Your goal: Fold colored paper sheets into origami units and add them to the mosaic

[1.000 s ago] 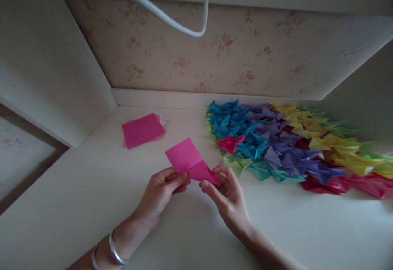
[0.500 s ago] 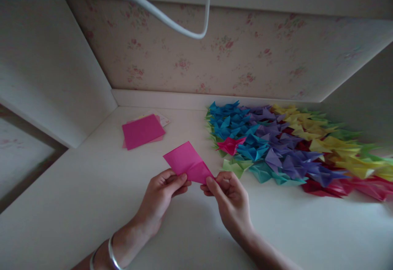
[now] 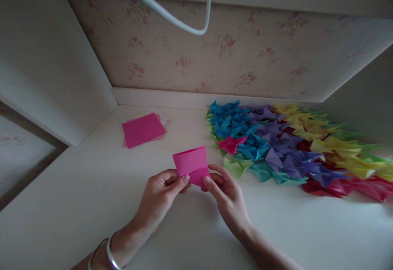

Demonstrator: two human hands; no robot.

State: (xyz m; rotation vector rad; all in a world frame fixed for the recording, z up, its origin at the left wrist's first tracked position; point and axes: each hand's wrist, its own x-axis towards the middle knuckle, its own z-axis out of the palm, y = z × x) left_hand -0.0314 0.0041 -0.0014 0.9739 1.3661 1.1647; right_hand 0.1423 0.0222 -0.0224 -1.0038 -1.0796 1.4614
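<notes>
A small folded piece of pink origami paper (image 3: 190, 162) is held above the white tabletop between both hands. My left hand (image 3: 167, 188) pinches its lower left edge, thumb on the front and fingers curled behind. At the lower right corner, my right hand (image 3: 225, 192) grips it in a similar pinch. A crease or flap edge runs across the paper's lower part, and its top edge shows layers slightly apart. The fingertips behind the paper are hidden.
A stack of pink paper sheets (image 3: 143, 130) lies at the back left. Rows of folded paper cranes (image 3: 285, 147) in several colours cover the right side, with one pink crane (image 3: 231, 144) at their left edge. A white cable (image 3: 172, 18) hangs overhead.
The paper has turned from a slanted shape with its point at the right to a more upright, smaller-looking square. My right hand has moved slightly left, closer to my left hand.
</notes>
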